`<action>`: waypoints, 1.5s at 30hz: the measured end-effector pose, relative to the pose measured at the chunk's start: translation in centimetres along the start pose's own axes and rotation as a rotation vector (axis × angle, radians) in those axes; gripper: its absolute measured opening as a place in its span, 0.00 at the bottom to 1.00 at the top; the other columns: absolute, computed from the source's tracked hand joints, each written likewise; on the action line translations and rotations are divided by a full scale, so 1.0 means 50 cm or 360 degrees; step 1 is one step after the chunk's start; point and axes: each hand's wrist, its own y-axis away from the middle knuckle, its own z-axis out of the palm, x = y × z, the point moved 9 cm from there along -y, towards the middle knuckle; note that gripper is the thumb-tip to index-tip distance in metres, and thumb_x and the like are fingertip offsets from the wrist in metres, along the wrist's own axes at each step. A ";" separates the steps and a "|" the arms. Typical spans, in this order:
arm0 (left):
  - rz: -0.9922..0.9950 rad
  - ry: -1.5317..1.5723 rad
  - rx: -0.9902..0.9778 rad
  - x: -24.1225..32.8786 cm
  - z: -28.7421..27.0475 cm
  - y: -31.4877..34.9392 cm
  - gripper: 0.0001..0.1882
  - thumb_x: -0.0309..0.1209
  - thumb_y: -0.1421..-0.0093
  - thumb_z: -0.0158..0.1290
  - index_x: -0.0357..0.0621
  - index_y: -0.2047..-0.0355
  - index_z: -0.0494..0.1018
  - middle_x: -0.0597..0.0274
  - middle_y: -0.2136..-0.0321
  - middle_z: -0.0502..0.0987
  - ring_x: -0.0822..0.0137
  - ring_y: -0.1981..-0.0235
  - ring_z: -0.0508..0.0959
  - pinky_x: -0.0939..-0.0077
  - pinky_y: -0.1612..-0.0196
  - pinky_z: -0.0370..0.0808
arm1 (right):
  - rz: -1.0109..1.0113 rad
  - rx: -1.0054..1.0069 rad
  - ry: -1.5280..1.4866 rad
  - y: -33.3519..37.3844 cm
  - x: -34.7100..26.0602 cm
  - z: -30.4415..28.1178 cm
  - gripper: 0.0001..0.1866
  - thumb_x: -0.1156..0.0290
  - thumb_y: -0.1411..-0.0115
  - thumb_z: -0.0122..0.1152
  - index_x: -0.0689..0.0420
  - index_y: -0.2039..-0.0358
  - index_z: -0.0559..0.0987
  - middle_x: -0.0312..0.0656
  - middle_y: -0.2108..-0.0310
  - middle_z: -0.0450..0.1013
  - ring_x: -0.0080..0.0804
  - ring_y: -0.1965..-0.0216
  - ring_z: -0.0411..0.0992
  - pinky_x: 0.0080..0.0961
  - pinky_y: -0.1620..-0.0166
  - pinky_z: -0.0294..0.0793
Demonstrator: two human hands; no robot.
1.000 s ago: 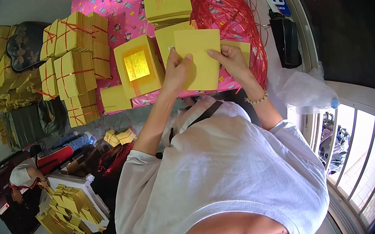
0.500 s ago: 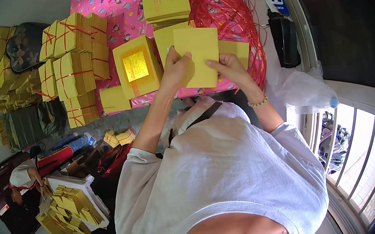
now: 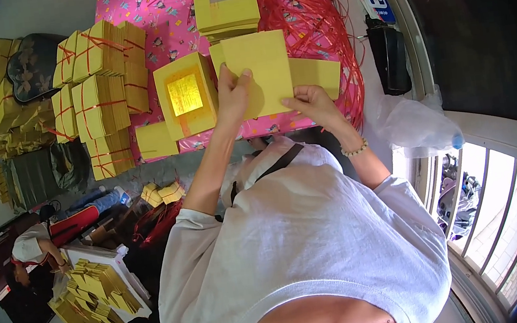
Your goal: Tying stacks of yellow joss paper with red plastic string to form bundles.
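Note:
A plain yellow sheet of paper (image 3: pixel 266 64), perhaps several together, is held up over the near edge of the table. My left hand (image 3: pixel 236 96) grips its left side, thumb on top and the other fingers partly hidden. At the lower right corner, my right hand (image 3: pixel 314 103) pinches the paper between thumb and curled fingers. Just left of my left hand stands a thick stack of yellow paper (image 3: pixel 163 92) whose top carries a shiny gold foil square (image 3: pixel 186 95). Beyond the held paper is another yellow stack (image 3: pixel 204 7) with a dull greyish square. More yellow paper (image 3: pixel 319 76) lies behind my right hand.
Red plastic strips (image 3: pixel 312 19) spread over the right of the pink patterned tablecloth (image 3: pixel 170 17). Red-tied yellow bundles (image 3: pixel 100 106) are piled at left. A clear plastic bag (image 3: pixel 418 122) hangs by the barred window. Another person (image 3: pixel 33 244) bends at lower left, near more bundles.
The held paper has shifted slightly left and up. My right hand has slid down toward its lower right corner, and my left hand has moved a little left with it.

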 end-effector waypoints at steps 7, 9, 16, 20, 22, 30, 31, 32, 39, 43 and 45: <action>0.0067 0.0020 -0.0065 0.002 -0.001 0.003 0.17 0.25 0.38 0.47 0.41 0.48 0.63 0.63 0.55 0.73 0.72 0.54 0.72 0.76 0.52 0.68 | -0.0057 -0.0015 0.0015 0.014 -0.009 0.003 0.11 0.68 0.40 0.59 0.62 0.61 0.78 0.36 0.68 0.76 0.19 0.69 0.74 0.17 0.66 0.75; 0.0042 0.0046 -0.0162 0.007 0.016 0.018 0.16 0.25 0.38 0.47 0.39 0.50 0.62 0.61 0.57 0.72 0.72 0.56 0.71 0.78 0.54 0.67 | -0.0118 0.0095 -0.0139 0.012 -0.024 -0.015 0.10 0.68 0.39 0.58 0.61 0.62 0.78 0.35 0.68 0.76 0.19 0.70 0.74 0.16 0.67 0.75; 0.0153 -0.0066 -0.0340 -0.012 0.030 0.033 0.17 0.25 0.38 0.46 0.38 0.49 0.61 0.62 0.57 0.72 0.72 0.56 0.70 0.78 0.53 0.66 | -0.0224 0.0124 -0.0235 0.004 -0.049 -0.046 0.09 0.67 0.38 0.57 0.60 0.66 0.78 0.33 0.71 0.75 0.16 0.71 0.73 0.15 0.67 0.75; 0.0091 -0.0150 -0.0472 -0.015 0.042 0.055 0.16 0.24 0.38 0.46 0.38 0.50 0.61 0.63 0.60 0.71 0.73 0.57 0.69 0.78 0.54 0.66 | -0.0078 0.0303 -0.0341 0.012 -0.051 -0.074 0.09 0.67 0.38 0.56 0.60 0.66 0.77 0.33 0.72 0.75 0.17 0.71 0.74 0.15 0.67 0.75; 0.0016 -0.0154 -0.0527 -0.026 0.051 0.059 0.16 0.24 0.39 0.47 0.38 0.51 0.61 0.63 0.60 0.71 0.74 0.57 0.69 0.79 0.54 0.66 | -0.0263 0.0223 -0.0227 0.002 -0.041 -0.091 0.08 0.68 0.38 0.56 0.60 0.65 0.76 0.35 0.68 0.76 0.19 0.68 0.75 0.16 0.68 0.76; -0.0110 -0.0449 -0.0817 -0.087 0.056 0.067 0.15 0.26 0.39 0.48 0.38 0.53 0.61 0.61 0.63 0.71 0.73 0.61 0.70 0.76 0.57 0.68 | -0.0275 0.0041 -0.0066 0.051 0.004 -0.083 0.09 0.69 0.39 0.57 0.61 0.63 0.75 0.33 0.67 0.75 0.16 0.68 0.71 0.15 0.65 0.72; -0.0113 -0.0448 -0.0829 -0.094 0.055 0.064 0.15 0.26 0.39 0.48 0.38 0.53 0.61 0.61 0.63 0.71 0.73 0.61 0.70 0.76 0.57 0.68 | -0.0233 -0.0053 0.0001 0.058 0.020 -0.077 0.10 0.69 0.39 0.57 0.61 0.61 0.75 0.32 0.66 0.74 0.16 0.67 0.71 0.15 0.65 0.71; -0.0081 -0.0630 -0.0891 -0.102 0.057 0.064 0.15 0.27 0.40 0.49 0.38 0.54 0.62 0.59 0.63 0.72 0.71 0.61 0.71 0.75 0.57 0.68 | -0.0233 -0.0052 -0.0001 0.068 0.018 -0.072 0.10 0.69 0.39 0.57 0.61 0.61 0.75 0.32 0.66 0.74 0.16 0.67 0.71 0.15 0.65 0.71; -0.0115 -0.1532 -0.1225 -0.096 0.144 0.008 0.23 0.30 0.45 0.55 0.41 0.49 0.66 0.48 0.54 0.71 0.57 0.53 0.73 0.69 0.53 0.70 | -0.0100 0.0231 -0.0050 0.084 0.112 -0.143 0.09 0.70 0.37 0.54 0.58 0.58 0.72 0.34 0.64 0.73 0.18 0.64 0.72 0.16 0.65 0.74; 0.0605 -0.1620 -0.0683 -0.026 0.150 -0.062 0.21 0.34 0.47 0.57 0.42 0.54 0.67 0.46 0.61 0.71 0.45 0.58 0.73 0.59 0.56 0.70 | -0.0085 0.0697 -0.0379 0.082 0.179 -0.252 0.09 0.69 0.37 0.54 0.58 0.59 0.72 0.35 0.65 0.73 0.21 0.64 0.72 0.20 0.62 0.76; 0.0788 -0.1568 -0.0432 -0.005 0.141 -0.076 0.21 0.34 0.48 0.58 0.44 0.54 0.68 0.46 0.61 0.70 0.45 0.60 0.73 0.58 0.58 0.71 | -0.0056 0.1046 -0.0516 0.086 0.230 -0.315 0.09 0.69 0.38 0.54 0.58 0.59 0.72 0.36 0.64 0.73 0.24 0.63 0.73 0.24 0.61 0.78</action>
